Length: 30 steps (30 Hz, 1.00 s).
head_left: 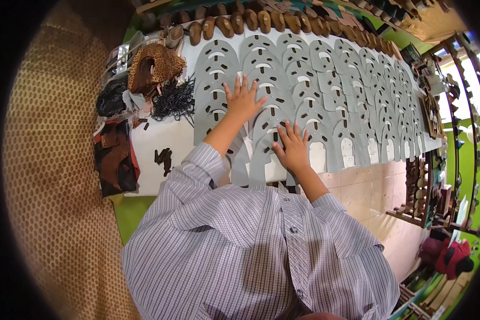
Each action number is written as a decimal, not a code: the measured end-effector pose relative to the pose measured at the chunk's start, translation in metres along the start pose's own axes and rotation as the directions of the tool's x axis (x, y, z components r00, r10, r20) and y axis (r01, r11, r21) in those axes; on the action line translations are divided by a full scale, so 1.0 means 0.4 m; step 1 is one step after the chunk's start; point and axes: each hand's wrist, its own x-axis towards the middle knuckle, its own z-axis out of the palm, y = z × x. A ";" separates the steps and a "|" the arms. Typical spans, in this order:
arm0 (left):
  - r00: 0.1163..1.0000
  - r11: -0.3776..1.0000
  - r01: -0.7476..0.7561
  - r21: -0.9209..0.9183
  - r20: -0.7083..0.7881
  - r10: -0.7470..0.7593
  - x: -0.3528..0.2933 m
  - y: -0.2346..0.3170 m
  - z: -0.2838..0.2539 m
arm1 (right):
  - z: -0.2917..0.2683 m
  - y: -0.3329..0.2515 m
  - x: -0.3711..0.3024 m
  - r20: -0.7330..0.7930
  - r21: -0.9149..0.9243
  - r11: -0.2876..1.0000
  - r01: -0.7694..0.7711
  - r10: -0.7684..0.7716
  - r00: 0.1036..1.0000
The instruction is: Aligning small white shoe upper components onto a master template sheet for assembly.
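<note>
Fingers point(244, 85) spread over grey arches point(329, 125) with seemingly brown strips point(272, 111).

Wears a loose, pale grey-lilac woven shirt point(234, 253) with a fine dark check across the front. Closes down the middle along a long straight placket point(296, 261), set with small round dark buttons point(294, 230). Shows narrow dark stripes on the roomy left sleeve point(178, 181), finished by a wide, loose cuff point(210, 160) around the forearm. Carries similar fine lines down the softly creased right sleeve point(352, 229).
</note>
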 end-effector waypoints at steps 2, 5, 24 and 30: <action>1.000 1.000 0.022 -0.014 0.008 -0.022 -0.032 0.002 -0.016 | -0.001 0.023 0.005 0.010 0.112 0.994 -0.017 0.016 1.000; 0.987 0.988 0.126 -0.086 0.115 -0.115 -0.099 -0.024 -0.039 | -0.022 0.035 0.032 0.034 0.227 0.971 -0.074 0.068 0.997; 0.984 0.986 0.167 0.024 0.062 -0.169 -0.119 -0.255 -0.043 | 0.115 -0.241 0.440 -0.025 -0.030 0.976 0.214 -0.215 0.976; 0.974 0.977 0.214 0.007 0.080 -0.213 -0.117 -0.250 -0.031 | 0.131 -0.237 0.435 -0.064 -0.011 0.973 0.229 -0.230 0.971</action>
